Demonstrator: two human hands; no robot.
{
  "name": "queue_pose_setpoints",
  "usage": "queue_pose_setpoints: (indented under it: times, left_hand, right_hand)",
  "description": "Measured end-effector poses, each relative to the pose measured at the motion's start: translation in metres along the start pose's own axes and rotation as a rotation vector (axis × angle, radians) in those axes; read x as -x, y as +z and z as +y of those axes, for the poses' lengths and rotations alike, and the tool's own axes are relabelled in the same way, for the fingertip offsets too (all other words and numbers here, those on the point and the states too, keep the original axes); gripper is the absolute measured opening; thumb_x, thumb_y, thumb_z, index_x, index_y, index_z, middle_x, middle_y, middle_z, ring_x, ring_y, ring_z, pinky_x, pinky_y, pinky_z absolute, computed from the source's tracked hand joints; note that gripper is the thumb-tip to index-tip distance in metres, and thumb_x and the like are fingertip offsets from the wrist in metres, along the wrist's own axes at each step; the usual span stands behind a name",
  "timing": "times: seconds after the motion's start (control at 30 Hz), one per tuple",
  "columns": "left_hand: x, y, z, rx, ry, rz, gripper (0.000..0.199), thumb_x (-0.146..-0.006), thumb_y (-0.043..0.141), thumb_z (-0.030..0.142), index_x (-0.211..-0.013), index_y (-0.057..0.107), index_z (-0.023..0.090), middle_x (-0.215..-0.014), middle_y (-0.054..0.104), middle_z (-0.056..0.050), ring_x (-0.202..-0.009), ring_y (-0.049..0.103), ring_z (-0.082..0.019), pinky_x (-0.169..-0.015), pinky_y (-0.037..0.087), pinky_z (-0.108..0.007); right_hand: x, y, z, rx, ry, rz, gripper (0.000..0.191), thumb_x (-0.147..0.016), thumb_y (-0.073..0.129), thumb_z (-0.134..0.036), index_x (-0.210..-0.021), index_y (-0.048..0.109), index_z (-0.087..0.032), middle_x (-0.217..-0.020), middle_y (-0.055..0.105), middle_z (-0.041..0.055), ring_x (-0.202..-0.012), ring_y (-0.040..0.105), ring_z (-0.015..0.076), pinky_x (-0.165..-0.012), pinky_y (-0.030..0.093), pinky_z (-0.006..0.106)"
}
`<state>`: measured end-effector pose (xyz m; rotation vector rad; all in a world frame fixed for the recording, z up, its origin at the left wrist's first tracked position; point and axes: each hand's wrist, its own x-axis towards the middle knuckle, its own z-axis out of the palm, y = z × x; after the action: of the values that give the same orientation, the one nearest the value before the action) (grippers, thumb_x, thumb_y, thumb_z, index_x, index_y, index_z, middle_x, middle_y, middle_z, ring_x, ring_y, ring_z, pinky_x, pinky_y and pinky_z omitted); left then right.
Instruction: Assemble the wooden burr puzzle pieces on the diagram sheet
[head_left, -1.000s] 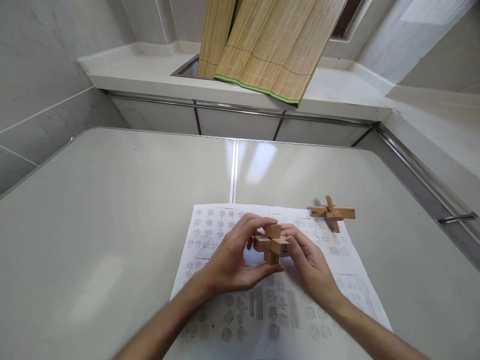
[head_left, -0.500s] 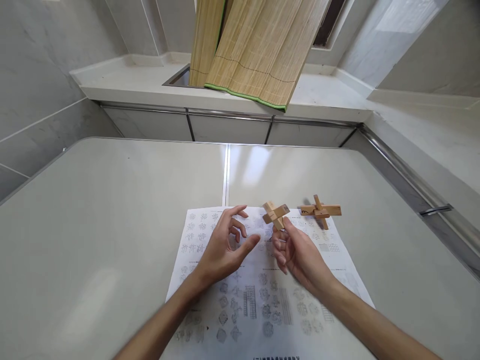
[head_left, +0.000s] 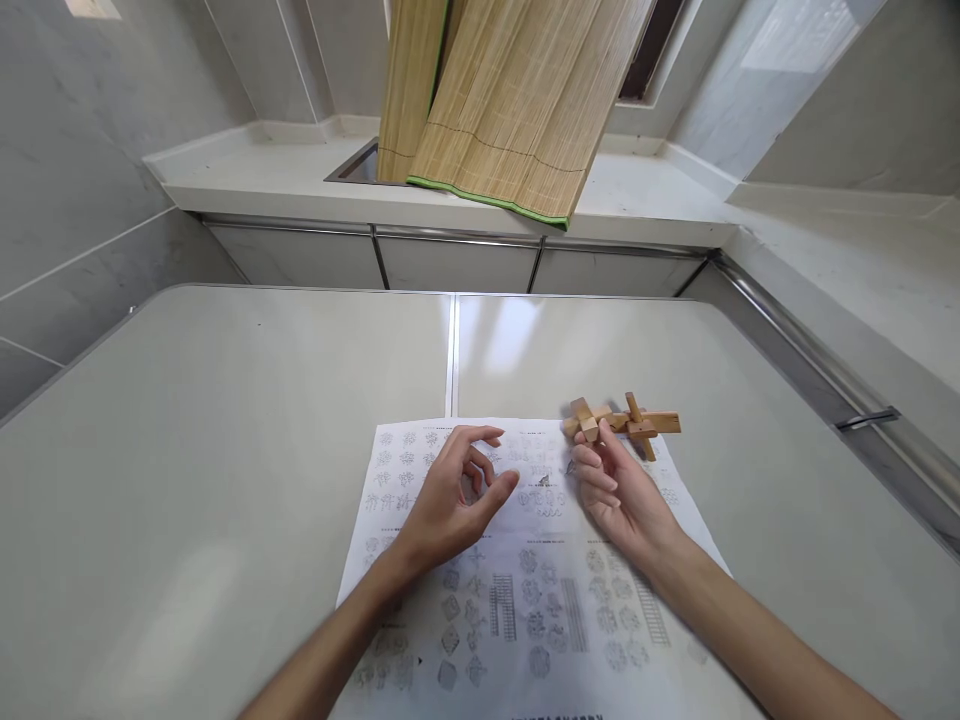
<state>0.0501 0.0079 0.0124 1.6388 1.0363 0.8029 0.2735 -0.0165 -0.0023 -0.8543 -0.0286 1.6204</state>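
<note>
Our right grip [head_left: 598, 432] is closed on the wooden puzzle [head_left: 586, 420], up at the sheet's top edge, beside the wooden cross [head_left: 641, 427]; our left grip [head_left: 491, 455] is half open, nothing held, over the printed sheet [head_left: 525, 590] on the bench [head_left: 247, 430].

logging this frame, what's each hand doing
Left hand: open, fingers curled, holding nothing.
Right hand: closed on a wooden puzzle.

Bamboo mat [head_left: 517, 110], green hem, over white ledge [head_left: 270, 165] | metal rail [head_left: 787, 335], right | grey wall tiles [head_left: 82, 130]
</note>
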Motion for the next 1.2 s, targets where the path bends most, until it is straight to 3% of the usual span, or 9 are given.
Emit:
queue_pose_setpoints:
  times: [0.1,0.23,0.4,0.5,0.63,0.77,1.07,1.2]
  left_hand:
    - [0.000,0.000,0.001,-0.001,0.007,-0.004,0.037,-0.099,0.065,0.042,-0.130,0.057,0.023,-0.117,0.064,-0.009,-0.080,0.061,-0.014,-0.072,0.055,-0.031]
    - [-0.001,0.000,-0.002,0.005,0.025,-0.005,0.035,-0.100,0.065,0.040,-0.129,0.057,0.022,-0.117,0.064,-0.009,-0.080,0.061,-0.014,-0.073,0.055,-0.031]
    - [-0.002,0.001,-0.007,-0.016,0.031,0.017,0.030,-0.102,0.062,0.040,-0.126,0.060,0.022,-0.107,0.066,-0.006,-0.078,0.062,-0.014,-0.073,0.054,-0.030]
    - [-0.003,0.000,-0.005,-0.053,0.030,0.007,0.024,-0.104,0.059,0.040,-0.118,0.064,0.021,-0.094,0.067,-0.004,-0.077,0.063,-0.015,-0.068,0.051,-0.027]
    - [-0.004,0.001,-0.002,-0.103,0.039,-0.038,0.024,-0.106,0.055,0.040,-0.108,0.068,0.019,-0.081,0.066,-0.001,-0.068,0.058,-0.014,-0.062,0.047,-0.026]
    - [-0.003,0.004,-0.004,-0.155,0.057,-0.066,0.024,-0.106,0.055,0.038,-0.103,0.068,0.018,-0.076,0.066,0.000,-0.062,0.054,-0.012,-0.060,0.045,-0.026]
    - [-0.005,0.006,-0.003,-0.211,0.074,-0.135,0.023,-0.106,0.053,0.033,-0.097,0.069,0.019,-0.080,0.071,-0.001,-0.063,0.055,-0.012,-0.062,0.045,-0.025]
    - [-0.006,0.006,-0.003,-0.217,0.084,-0.164,0.020,-0.105,0.055,0.031,-0.100,0.071,0.020,-0.083,0.074,-0.002,-0.067,0.060,-0.014,-0.062,0.047,-0.026]
  right_hand:
    - [-0.002,-0.001,-0.005,0.002,0.028,-0.073,0.044,-0.089,0.085,-0.043,-0.079,0.048,-0.022,-0.059,0.043,-0.0116,-0.037,0.038,0.0014,-0.031,0.038,0.007]
    - [0.001,0.002,0.001,0.072,0.007,-0.114,0.042,-0.085,0.086,-0.050,-0.087,0.054,-0.022,-0.059,0.043,-0.0123,-0.035,0.033,0.0015,-0.029,0.035,0.007]
    - [0.016,0.008,0.024,0.356,0.034,-0.150,0.039,-0.091,0.078,-0.054,-0.090,0.055,-0.022,-0.062,0.053,-0.0107,-0.031,0.035,0.0013,-0.025,0.026,0.009]
    - [0.027,0.009,0.036,0.564,0.036,-0.310,0.038,-0.098,0.068,-0.056,-0.089,0.053,-0.023,-0.063,0.059,-0.0087,-0.030,0.044,0.0045,-0.026,0.030,0.013]
    - [0.037,0.008,0.043,0.807,-0.092,-0.457,0.034,-0.101,0.065,-0.051,-0.088,0.052,-0.023,-0.057,0.059,-0.0084,-0.035,0.050,0.0069,-0.034,0.037,0.016]
    - [0.038,0.006,0.045,0.933,-0.159,-0.439,0.034,-0.103,0.061,-0.051,-0.087,0.051,-0.023,-0.054,0.055,-0.0088,-0.035,0.045,0.0064,-0.035,0.032,0.017]
    - [0.027,0.009,0.041,1.084,-0.309,-0.374,0.031,-0.103,0.058,-0.047,-0.084,0.053,-0.024,-0.053,0.054,-0.0079,-0.040,0.047,0.0096,-0.043,0.038,0.023]
    - [0.026,0.007,0.043,1.154,-0.386,-0.407,0.026,-0.104,0.057,-0.040,-0.084,0.054,-0.024,-0.055,0.052,-0.0074,-0.044,0.045,0.0106,-0.047,0.036,0.025]
